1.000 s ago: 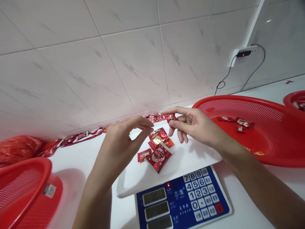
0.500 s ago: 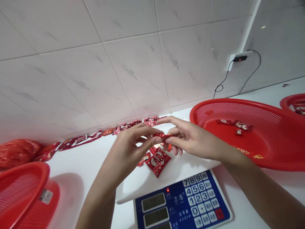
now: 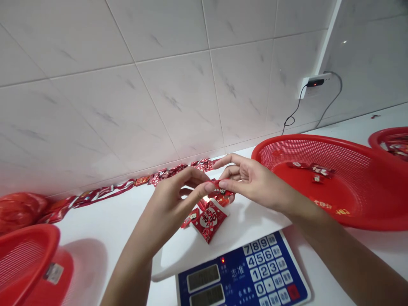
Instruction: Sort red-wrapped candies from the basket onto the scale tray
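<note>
A small red printed packet (image 3: 223,193) is pinched between the thumbs and fingers of both my left hand (image 3: 177,195) and my right hand (image 3: 255,182). It is above the white pan (image 3: 261,220) of a digital scale (image 3: 234,272). Just below my hands, a larger red packet (image 3: 209,221) with a white emblem lies on the pan. Beside it on the left is a smaller red packet (image 3: 190,217). More red wrapping shows behind these, partly covered by my fingers.
A wide red plastic basket (image 3: 334,187) with several packets stands on the right, another red basket (image 3: 387,140) beyond it. At lower left is a red basket (image 3: 28,255), with a red plastic bag (image 3: 21,210) behind. Packet strips (image 3: 105,193) line the wall.
The packet between my hands has turned, so its printed face shows more. Both hands stay nearly in place over the pan. The whole view has shifted slightly.
</note>
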Demonstrator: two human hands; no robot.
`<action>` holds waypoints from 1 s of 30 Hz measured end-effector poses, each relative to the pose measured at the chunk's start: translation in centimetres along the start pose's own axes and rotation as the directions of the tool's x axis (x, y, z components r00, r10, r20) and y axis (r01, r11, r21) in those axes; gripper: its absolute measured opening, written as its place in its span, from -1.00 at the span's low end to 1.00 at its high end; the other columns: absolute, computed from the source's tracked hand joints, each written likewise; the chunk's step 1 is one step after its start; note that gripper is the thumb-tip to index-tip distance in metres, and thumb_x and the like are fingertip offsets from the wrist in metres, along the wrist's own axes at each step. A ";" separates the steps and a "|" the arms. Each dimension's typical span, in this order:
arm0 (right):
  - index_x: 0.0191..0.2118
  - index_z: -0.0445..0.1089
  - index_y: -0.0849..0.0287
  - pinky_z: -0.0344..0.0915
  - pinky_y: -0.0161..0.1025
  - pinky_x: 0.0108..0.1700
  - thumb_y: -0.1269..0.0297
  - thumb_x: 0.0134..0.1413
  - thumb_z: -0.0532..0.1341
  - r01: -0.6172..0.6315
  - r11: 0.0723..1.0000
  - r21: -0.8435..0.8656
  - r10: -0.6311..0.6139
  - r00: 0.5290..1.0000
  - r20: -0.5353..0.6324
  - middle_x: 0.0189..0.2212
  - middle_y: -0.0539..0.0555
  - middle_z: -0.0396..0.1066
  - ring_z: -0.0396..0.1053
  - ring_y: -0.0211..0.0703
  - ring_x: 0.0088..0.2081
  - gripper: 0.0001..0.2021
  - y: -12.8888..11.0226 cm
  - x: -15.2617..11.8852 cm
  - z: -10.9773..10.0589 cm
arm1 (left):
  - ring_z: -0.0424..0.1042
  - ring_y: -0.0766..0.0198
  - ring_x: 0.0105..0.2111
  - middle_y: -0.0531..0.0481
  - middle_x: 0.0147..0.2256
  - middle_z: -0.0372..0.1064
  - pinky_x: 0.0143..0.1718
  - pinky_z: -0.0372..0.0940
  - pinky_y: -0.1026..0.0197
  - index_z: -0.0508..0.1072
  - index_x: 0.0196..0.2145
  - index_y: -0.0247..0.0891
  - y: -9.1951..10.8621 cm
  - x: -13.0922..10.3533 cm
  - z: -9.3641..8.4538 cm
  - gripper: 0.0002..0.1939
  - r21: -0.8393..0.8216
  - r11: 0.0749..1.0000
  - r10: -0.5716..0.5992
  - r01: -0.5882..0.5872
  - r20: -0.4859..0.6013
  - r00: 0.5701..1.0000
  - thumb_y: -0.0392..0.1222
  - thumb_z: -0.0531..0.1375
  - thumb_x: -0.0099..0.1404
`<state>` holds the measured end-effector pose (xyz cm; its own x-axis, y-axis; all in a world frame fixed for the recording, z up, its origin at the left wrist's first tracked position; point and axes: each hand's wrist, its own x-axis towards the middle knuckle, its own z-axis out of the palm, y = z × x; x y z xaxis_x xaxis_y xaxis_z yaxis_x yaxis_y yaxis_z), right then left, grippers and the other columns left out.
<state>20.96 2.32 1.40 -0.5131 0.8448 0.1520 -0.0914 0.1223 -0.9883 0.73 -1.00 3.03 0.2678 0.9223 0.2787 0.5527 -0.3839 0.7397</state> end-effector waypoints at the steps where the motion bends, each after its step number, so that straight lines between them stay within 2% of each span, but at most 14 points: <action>1: -0.03 0.33 0.15 0.43 -0.32 -0.30 0.54 0.24 0.25 0.017 1.000 -0.015 -0.017 1.000 -0.004 -0.45 -0.12 0.41 0.46 -0.31 -0.42 -0.76 0.0 0.0 0.0 | 0.44 0.29 -0.41 0.06 -0.43 0.45 -0.42 0.32 0.29 0.51 -0.35 -0.19 -0.1 0.0 -0.1 -0.72 0.023 0.999 -0.045 0.044 0.031 0.999 0.05 0.22 0.39; 3: -0.02 0.34 0.14 0.42 -0.33 -0.27 0.54 0.23 0.26 0.038 0.998 -0.047 -0.039 0.999 -0.019 -0.45 -0.13 0.44 0.45 -0.32 -0.40 -0.74 0.1 -0.1 0.0 | 0.33 0.31 -0.50 0.08 -0.53 0.33 -0.52 0.20 0.29 0.47 -0.43 -0.21 -0.1 0.0 -0.1 -0.63 0.057 0.995 -0.092 0.087 0.088 0.992 0.10 0.17 0.40; 5: -0.02 0.36 0.13 0.39 -0.35 -0.28 0.54 0.23 0.26 0.048 0.996 -0.079 -0.051 0.998 -0.036 -0.46 -0.13 0.46 0.44 -0.34 -0.40 -0.73 0.0 -0.3 -0.1 | 0.27 0.31 -0.52 0.09 -0.55 0.27 -0.53 0.15 0.28 0.44 -0.46 -0.21 -0.1 -0.1 -0.1 -0.60 0.057 0.996 -0.077 0.071 0.100 0.992 0.11 0.15 0.40; 10: -0.03 0.38 0.16 0.40 -0.39 -0.30 0.59 0.23 0.25 0.054 0.995 -0.087 -0.058 0.997 -0.049 -0.50 -0.13 0.49 0.46 -0.35 -0.41 -0.74 -0.5 -0.4 -0.2 | 0.25 0.31 -0.50 0.09 -0.55 0.29 -0.49 0.13 0.26 0.41 -0.48 -0.22 0.3 0.0 0.2 -0.64 0.101 0.995 0.024 -0.028 0.043 0.999 0.03 0.14 0.41; 15: -0.05 0.39 0.20 0.45 -0.39 -0.29 0.62 0.25 0.22 0.045 0.998 -0.053 -0.049 0.997 -0.063 -0.46 -0.09 0.55 0.50 -0.35 -0.41 -0.76 -0.6 0.1 -0.1 | 0.31 0.30 -0.47 0.09 -0.51 0.36 -0.46 0.16 0.26 0.44 -0.44 -0.22 0.4 0.0 0.5 -0.71 0.107 0.993 0.051 -0.050 -0.004 0.999 -0.06 0.15 0.41; 20: -0.11 0.44 0.23 0.44 -0.36 -0.33 0.61 0.25 0.22 0.015 0.998 -0.062 -0.019 0.998 -0.066 -0.51 -0.10 0.51 0.50 -0.33 -0.46 -0.81 -0.7 0.0 -0.3 | 0.27 0.32 -0.49 0.11 -0.53 0.31 -0.47 0.14 0.26 0.42 -0.47 -0.21 0.4 0.0 0.5 -0.71 0.113 0.990 0.081 -0.079 -0.007 0.997 -0.09 0.17 0.41; 24: -0.08 0.46 0.22 0.46 -0.31 -0.27 0.53 0.20 0.30 0.001 1.000 -0.023 -0.001 1.000 0.006 -0.44 -0.06 0.53 0.52 -0.29 -0.39 -0.81 -1.0 -0.3 -0.8 | 0.26 0.30 -0.49 0.10 -0.53 0.29 -0.48 0.15 0.26 0.39 -0.47 -0.20 0.2 -0.1 0.1 -0.68 0.090 0.993 0.079 -0.080 0.008 0.997 -0.05 0.16 0.43; 27: -0.22 0.50 0.23 0.46 -0.31 -0.24 0.47 0.08 0.42 -0.064 0.998 -0.023 0.066 0.991 0.120 -0.40 -0.02 0.55 0.51 -0.28 -0.34 -0.85 -1.1 -0.3 -1.3 | 0.27 0.30 -0.48 0.08 -0.52 0.30 -0.48 0.16 0.26 0.40 -0.47 -0.20 0.0 -0.2 -0.2 -0.66 0.099 0.990 0.098 -0.098 0.005 0.995 -0.03 0.15 0.44; 28: -0.31 0.49 0.24 0.45 -0.32 -0.25 0.44 0.06 0.44 -0.084 0.996 -0.034 0.088 0.986 0.142 -0.42 -0.01 0.54 0.49 -0.30 -0.37 -0.88 -1.2 -0.3 -1.4 | 0.27 0.29 -0.48 0.08 -0.52 0.30 -0.48 0.17 0.27 0.42 -0.46 -0.20 0.0 -0.2 -0.3 -0.66 0.099 0.990 0.096 -0.096 0.010 0.995 -0.02 0.15 0.45; 30: -0.44 0.45 0.24 0.44 -0.33 -0.30 0.36 0.10 0.43 -0.107 0.993 -0.047 0.113 0.983 0.147 -0.49 -0.01 0.51 0.44 -0.33 -0.46 -0.82 -1.3 -0.3 -1.5 | 0.28 0.29 -0.48 0.07 -0.51 0.31 -0.48 0.17 0.27 0.42 -0.44 -0.19 0.0 -0.3 -0.4 -0.66 0.099 0.992 0.079 -0.082 0.033 0.996 0.00 0.13 0.46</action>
<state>22.52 2.73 2.60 -0.6397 0.7675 0.0400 0.0041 0.0555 -0.9985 0.35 -1.27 3.22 0.3361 0.8872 0.3161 0.6044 -0.4606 0.6500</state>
